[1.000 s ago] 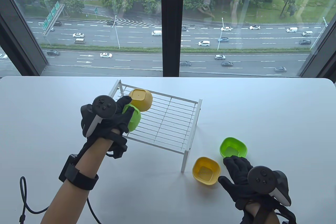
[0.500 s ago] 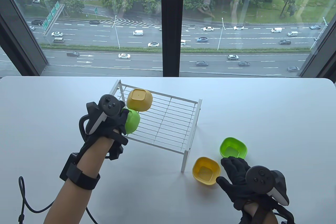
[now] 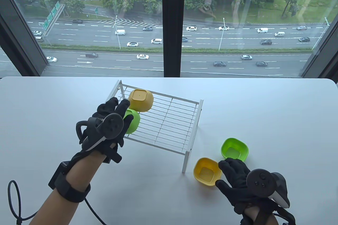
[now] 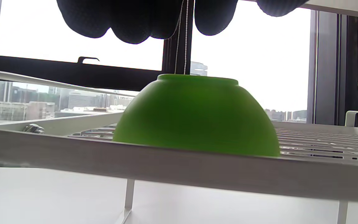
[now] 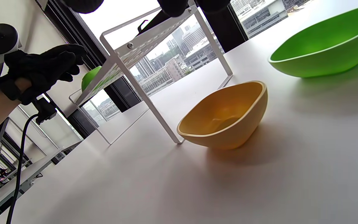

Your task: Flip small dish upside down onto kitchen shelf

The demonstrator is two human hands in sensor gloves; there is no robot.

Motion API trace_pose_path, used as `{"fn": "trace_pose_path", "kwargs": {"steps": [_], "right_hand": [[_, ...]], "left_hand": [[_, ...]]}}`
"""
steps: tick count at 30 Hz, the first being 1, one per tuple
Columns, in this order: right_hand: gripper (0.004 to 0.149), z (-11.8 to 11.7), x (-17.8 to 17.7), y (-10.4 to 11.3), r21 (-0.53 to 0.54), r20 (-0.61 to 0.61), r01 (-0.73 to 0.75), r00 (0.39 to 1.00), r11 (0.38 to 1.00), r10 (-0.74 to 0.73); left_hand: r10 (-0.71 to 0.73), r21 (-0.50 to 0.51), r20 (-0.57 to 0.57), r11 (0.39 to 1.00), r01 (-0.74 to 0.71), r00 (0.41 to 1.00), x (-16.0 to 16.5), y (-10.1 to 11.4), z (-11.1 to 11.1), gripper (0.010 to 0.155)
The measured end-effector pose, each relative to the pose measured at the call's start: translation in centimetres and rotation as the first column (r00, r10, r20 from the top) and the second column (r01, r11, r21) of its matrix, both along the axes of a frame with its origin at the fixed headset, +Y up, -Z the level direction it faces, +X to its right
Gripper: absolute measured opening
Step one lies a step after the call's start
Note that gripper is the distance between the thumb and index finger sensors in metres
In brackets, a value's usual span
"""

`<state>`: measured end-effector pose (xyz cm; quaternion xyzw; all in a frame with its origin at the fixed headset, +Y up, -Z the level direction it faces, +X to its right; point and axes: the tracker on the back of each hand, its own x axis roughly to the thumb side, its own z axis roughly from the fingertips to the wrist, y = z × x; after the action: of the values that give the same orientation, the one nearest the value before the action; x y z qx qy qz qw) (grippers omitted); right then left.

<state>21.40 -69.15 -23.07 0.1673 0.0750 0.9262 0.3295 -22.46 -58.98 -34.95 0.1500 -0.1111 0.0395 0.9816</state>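
Your right hand (image 3: 239, 180), fingers spread and holding nothing, lies at lower right just beside the upright yellow dish (image 3: 207, 171) to its left on the counter (image 3: 277, 119), while your left hand (image 3: 112, 119), also empty, hovers above the inverted green dish (image 4: 194, 115) on the shelf (image 3: 169, 122).

From my right wrist, a yellow dish (image 5: 225, 116) sits upright on the tabletop (image 5: 197, 186) beside the white shelf's leg (image 5: 148, 107). A green dish (image 5: 325, 51) lies farther off. My left grip (image 5: 42, 70) hangs by the shelf's far end.
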Motion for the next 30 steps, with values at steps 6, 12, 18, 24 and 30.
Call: {"fn": "trace_pose_path", "kwargs": {"steps": [6,12,18,24,30], "right_hand": [[0.077,-0.1,-0.1,-0.1,0.001,0.003,-0.011,1.0,1.0,0.011],[0.079,0.0,-1.0,0.3,0.142,0.047,-0.1,0.994,0.985,0.094],[0.079,0.3,-2.9,0.3,0.185,-0.001,-0.152,0.988,0.971,0.154],[0.08,0.1,-3.8,-0.5,0.167,-0.008,-0.23,0.972,0.959,0.234],[0.083,-0.7,-4.8,-1.8,0.154,-0.017,-0.355,0.932,0.922,0.361]], "left_hand": [[0.009,-0.025,0.067,1.0,-0.007,0.998,-3.4,1.6,4.7,0.065],[0.106,-0.077,0.05,0.992,-0.102,0.993,-8.2,0.7,6.6,0.065],[0.167,-0.134,-0.012,0.977,-0.167,0.986,-11.7,-2.0,6.6,0.068],[0.203,-0.164,-0.053,0.964,-0.209,0.978,-13.3,-3.8,6.1,0.068],[0.183,-0.199,-0.064,0.961,-0.192,0.981,-13.5,-4.9,6.0,0.067]]}}
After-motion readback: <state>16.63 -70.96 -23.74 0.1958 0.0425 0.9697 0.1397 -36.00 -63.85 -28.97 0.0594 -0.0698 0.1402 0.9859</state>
